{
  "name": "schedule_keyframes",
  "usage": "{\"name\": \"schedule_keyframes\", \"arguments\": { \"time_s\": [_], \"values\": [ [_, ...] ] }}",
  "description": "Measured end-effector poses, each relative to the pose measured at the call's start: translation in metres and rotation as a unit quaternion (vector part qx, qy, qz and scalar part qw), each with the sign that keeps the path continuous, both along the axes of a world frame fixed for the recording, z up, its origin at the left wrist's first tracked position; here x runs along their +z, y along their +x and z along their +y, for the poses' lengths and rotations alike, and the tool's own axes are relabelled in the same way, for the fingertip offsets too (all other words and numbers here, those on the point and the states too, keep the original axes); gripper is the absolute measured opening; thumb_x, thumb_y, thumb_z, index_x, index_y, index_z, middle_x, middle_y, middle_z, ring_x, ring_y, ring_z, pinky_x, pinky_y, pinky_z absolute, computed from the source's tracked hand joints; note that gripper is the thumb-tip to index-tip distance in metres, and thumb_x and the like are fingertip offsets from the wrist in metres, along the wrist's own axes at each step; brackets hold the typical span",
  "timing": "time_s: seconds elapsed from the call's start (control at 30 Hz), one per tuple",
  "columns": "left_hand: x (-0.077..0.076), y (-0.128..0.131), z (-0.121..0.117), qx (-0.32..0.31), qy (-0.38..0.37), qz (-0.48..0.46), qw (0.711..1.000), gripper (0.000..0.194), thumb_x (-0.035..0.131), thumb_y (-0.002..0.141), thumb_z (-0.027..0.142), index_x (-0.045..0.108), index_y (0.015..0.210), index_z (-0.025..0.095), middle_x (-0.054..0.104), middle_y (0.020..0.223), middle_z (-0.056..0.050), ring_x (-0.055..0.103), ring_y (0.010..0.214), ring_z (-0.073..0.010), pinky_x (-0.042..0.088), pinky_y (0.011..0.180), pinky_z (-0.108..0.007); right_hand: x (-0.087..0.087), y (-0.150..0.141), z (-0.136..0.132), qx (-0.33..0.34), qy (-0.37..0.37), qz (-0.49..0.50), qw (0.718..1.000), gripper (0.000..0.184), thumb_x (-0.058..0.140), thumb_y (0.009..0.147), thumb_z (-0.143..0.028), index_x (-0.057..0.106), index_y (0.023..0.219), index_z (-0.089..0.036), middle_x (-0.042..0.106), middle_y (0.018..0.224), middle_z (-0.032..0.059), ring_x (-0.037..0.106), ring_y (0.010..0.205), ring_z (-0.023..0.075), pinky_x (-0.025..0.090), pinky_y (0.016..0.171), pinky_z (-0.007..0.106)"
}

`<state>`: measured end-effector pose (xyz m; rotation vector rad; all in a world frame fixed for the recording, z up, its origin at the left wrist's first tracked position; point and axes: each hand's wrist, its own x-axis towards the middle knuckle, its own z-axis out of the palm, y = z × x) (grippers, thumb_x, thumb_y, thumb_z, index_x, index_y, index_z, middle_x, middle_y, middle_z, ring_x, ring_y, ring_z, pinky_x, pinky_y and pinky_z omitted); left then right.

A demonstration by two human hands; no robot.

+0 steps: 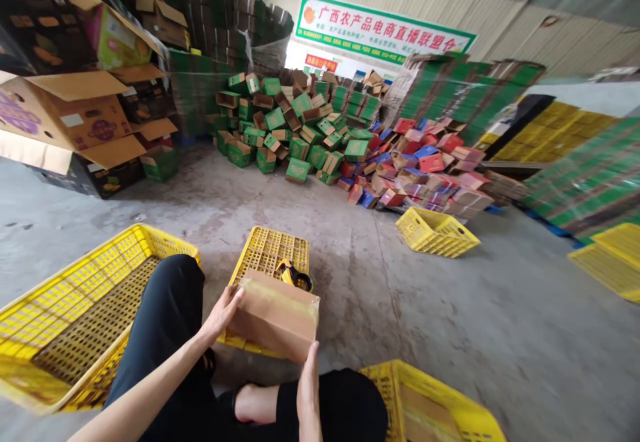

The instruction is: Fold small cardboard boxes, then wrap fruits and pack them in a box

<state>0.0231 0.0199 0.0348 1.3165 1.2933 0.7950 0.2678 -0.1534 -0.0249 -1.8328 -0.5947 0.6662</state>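
A brown cardboard box [277, 309] with clear yellowish tape along its top is held between my two hands. My left hand [223, 312] presses against its left end. At its near right corner, my right hand [309, 382] lies along the end with fingers straight. Beneath and behind the box is an upturned yellow plastic crate [273, 249]. On that crate, just past the box, rests a yellow and black tape dispenser [295, 275]. The box hides part of the crate, and I cannot tell whether it touches it.
A large yellow crate [95, 309] stands at my left knee. Another yellow crate [383, 379], at my right, holds a cardboard box [425, 415]. Farther off are a yellow crate [437, 232], heaps of green cartons [297, 170] and red-blue cartons [431, 162], and stacked open cartons [75, 112].
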Motion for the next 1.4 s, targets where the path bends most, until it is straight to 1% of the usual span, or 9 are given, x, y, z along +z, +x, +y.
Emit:
{"name": "schedule_keyframes", "arguments": {
  "time_s": [0.17, 0.3, 0.4, 0.53, 0.7, 0.83, 1.0, 1.17, 1.4],
  "values": [
    [-0.034, -0.007, -0.007, -0.014, 0.031, 0.059, 0.998, 0.075, 0.044, 0.094, 0.069, 0.05, 0.139, 0.01, 0.06, 0.144, -0.023, 0.055, 0.139, -0.0355, 0.04, 0.119, -0.049, -0.018, -0.007, 0.023, 0.024, -0.032, 0.01, 0.999, 0.096, 0.044, 0.084, -0.086, 0.062, 0.143, -0.013, 0.062, 0.146, 0.0154, 0.053, 0.142, 0.0312, 0.049, 0.11, 0.041],
    [-0.066, -0.01, -0.018, -0.055, 0.104, 0.115, 0.986, 0.079, 0.043, 0.097, 0.062, 0.036, 0.158, 0.014, 0.044, 0.16, -0.019, 0.044, 0.149, -0.0343, 0.037, 0.123, -0.047, -0.027, -0.005, 0.021, 0.022, -0.069, 0.006, 0.997, 0.108, 0.043, 0.081, -0.09, 0.052, 0.151, -0.008, 0.058, 0.15, 0.0203, 0.057, 0.138, 0.0348, 0.051, 0.108, 0.041],
    [-0.079, -0.009, -0.021, -0.072, 0.141, 0.146, 0.976, 0.076, 0.045, 0.098, 0.058, 0.03, 0.164, 0.022, 0.042, 0.163, -0.013, 0.048, 0.146, -0.0359, 0.044, 0.119, -0.05, -0.027, -0.006, 0.024, 0.028, -0.045, -0.059, 0.997, 0.114, 0.039, 0.081, -0.093, 0.044, 0.156, -0.007, 0.051, 0.154, 0.0219, 0.054, 0.141, 0.0371, 0.049, 0.111, 0.044],
    [-0.087, -0.007, -0.021, -0.069, 0.211, 0.169, 0.96, 0.08, 0.049, 0.098, 0.062, 0.024, 0.166, 0.029, 0.04, 0.165, -0.01, 0.041, 0.15, -0.0383, 0.044, 0.119, -0.054, -0.024, -0.013, 0.027, 0.046, 0.008, -0.201, 0.978, 0.098, 0.031, 0.094, -0.082, 0.045, 0.155, -0.007, 0.047, 0.158, 0.0222, 0.05, 0.144, 0.0352, 0.044, 0.117, 0.047],
    [-0.089, 0.003, -0.024, -0.077, 0.369, 0.269, 0.886, 0.086, 0.05, 0.098, 0.066, 0.026, 0.165, 0.018, 0.03, 0.168, -0.019, 0.031, 0.154, -0.041, 0.039, 0.121, -0.057, -0.027, -0.018, 0.022, 0.071, 0.003, -0.329, 0.942, 0.084, 0.027, 0.102, -0.068, 0.047, 0.153, -0.004, 0.043, 0.16, 0.0235, 0.046, 0.147, 0.0338, 0.039, 0.121, 0.05],
    [-0.087, 0.014, -0.023, -0.074, 0.408, 0.318, 0.853, 0.085, 0.046, 0.098, 0.069, 0.032, 0.163, 0.016, 0.032, 0.167, -0.023, 0.033, 0.153, -0.0426, 0.037, 0.12, -0.06, -0.029, -0.009, 0.032, 0.092, -0.013, -0.35, 0.932, 0.087, 0.025, 0.102, -0.069, 0.046, 0.154, -0.003, 0.044, 0.159, 0.0244, 0.046, 0.147, 0.0326, 0.04, 0.121, 0.047],
    [-0.085, 0.02, -0.024, -0.08, 0.411, 0.327, 0.847, 0.081, 0.048, 0.096, 0.071, 0.044, 0.158, 0.019, 0.024, 0.17, -0.021, 0.028, 0.155, -0.044, 0.035, 0.122, -0.058, -0.027, 0.006, 0.06, 0.081, -0.035, -0.366, 0.926, 0.09, 0.024, 0.101, -0.071, 0.046, 0.153, -0.001, 0.046, 0.157, 0.0274, 0.052, 0.143, 0.0342, 0.044, 0.117, 0.047],
    [-0.077, 0.023, -0.025, -0.079, 0.391, 0.328, 0.857, 0.086, 0.048, 0.093, 0.076, 0.052, 0.152, 0.015, 0.027, 0.168, -0.025, 0.028, 0.154, -0.0463, 0.035, 0.12, -0.06, -0.011, 0.011, 0.076, 0.113, -0.073, -0.428, 0.894, 0.083, 0.02, 0.104, -0.064, 0.051, 0.15, -0.001, 0.053, 0.151, 0.0291, 0.058, 0.134, 0.0373, 0.047, 0.111, 0.051],
    [-0.054, 0.047, -0.024, -0.128, 0.347, 0.331, 0.868, 0.081, 0.046, 0.097, 0.071, 0.053, 0.151, 0.011, 0.035, 0.164, -0.026, 0.024, 0.156, -0.0461, 0.027, 0.123, -0.064, 0.012, -0.008, 0.078, 0.158, -0.189, -0.483, 0.84, 0.065, 0.018, 0.107, -0.038, 0.04, 0.157, -0.004, 0.038, 0.163, 0.0234, 0.029, 0.155, 0.0377, 0.025, 0.122, 0.063]
  ]
}}
